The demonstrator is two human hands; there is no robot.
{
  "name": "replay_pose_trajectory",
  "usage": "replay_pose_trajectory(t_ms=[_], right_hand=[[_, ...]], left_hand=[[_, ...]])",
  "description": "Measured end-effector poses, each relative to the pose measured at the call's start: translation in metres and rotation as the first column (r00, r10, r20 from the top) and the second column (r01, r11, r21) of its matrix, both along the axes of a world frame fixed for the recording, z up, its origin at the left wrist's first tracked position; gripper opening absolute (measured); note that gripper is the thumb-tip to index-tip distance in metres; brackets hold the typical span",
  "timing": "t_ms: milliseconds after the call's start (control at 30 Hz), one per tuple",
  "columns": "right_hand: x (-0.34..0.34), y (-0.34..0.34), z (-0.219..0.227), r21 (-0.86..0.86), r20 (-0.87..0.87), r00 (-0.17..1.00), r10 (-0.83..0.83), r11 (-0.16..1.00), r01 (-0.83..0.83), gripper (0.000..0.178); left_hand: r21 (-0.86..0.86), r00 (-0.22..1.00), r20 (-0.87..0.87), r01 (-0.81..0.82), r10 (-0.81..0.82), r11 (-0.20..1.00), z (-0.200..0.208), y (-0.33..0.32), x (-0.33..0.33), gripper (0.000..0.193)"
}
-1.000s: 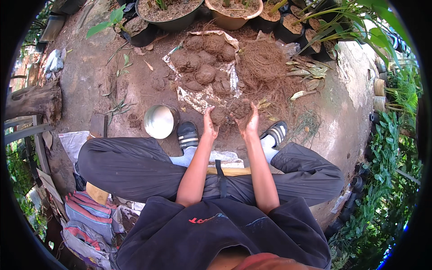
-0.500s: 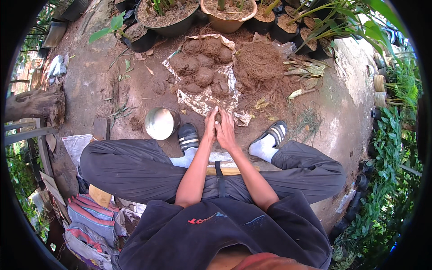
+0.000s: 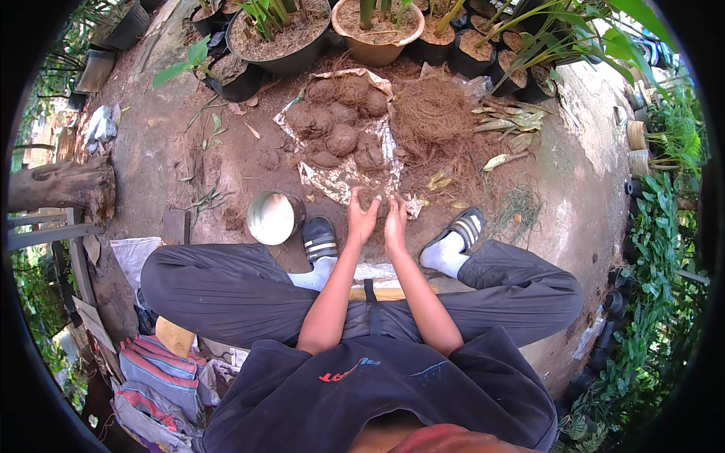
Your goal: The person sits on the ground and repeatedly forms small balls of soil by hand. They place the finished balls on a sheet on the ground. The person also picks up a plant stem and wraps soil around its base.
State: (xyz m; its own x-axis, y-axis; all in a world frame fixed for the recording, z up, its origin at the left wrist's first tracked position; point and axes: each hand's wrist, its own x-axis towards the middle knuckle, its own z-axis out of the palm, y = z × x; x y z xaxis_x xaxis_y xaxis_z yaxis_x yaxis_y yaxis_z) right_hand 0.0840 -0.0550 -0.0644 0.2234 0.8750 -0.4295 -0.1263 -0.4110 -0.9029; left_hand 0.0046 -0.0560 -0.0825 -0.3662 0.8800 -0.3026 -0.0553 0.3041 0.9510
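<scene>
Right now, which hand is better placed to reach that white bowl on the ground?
Probably the left hand: the white bowl sits on its side, beside the left shoe; the right hand would have to cross over.

Left hand and right hand palm to palm, above soil balls on foil sheet; white bowl nearby

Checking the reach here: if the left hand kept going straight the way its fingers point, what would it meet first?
Probably the silvery sheet just beyond the left hand, then the nearest soil ball lying on it. Height above the ground is hard to judge from this view.
</scene>
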Motion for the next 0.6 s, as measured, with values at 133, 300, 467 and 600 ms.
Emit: replay_pose_trajectory(t_ms=[133,300,467,600], right_hand=[[0.018,0.006,-0.028,-0.311,-0.537,0.83,-0.151,0.95,-0.029,0.049],[0.043,0.025,-0.013,-0.36,-0.738,0.654,-0.165,0.917,-0.174,0.051],[0.038,0.005,-0.052,-0.335,-0.594,0.794,-0.13,0.937,-0.097,0.044],[0.036,0.005,-0.096,-0.276,-0.485,0.871,0.073,0.933,-0.231,0.049]], left_hand=[[0.103,0.926,-0.315,0.254,-0.21,0.962,0.027,0.0,0.007,0.041],[0.135,0.877,-0.358,0.389,-0.322,0.911,0.028,-0.006,0.011,0.045],[0.131,0.817,-0.381,0.512,-0.433,0.849,0.033,-0.017,0.022,0.057],[0.053,0.808,-0.364,0.514,-0.463,0.856,0.025,-0.026,0.019,0.068]])
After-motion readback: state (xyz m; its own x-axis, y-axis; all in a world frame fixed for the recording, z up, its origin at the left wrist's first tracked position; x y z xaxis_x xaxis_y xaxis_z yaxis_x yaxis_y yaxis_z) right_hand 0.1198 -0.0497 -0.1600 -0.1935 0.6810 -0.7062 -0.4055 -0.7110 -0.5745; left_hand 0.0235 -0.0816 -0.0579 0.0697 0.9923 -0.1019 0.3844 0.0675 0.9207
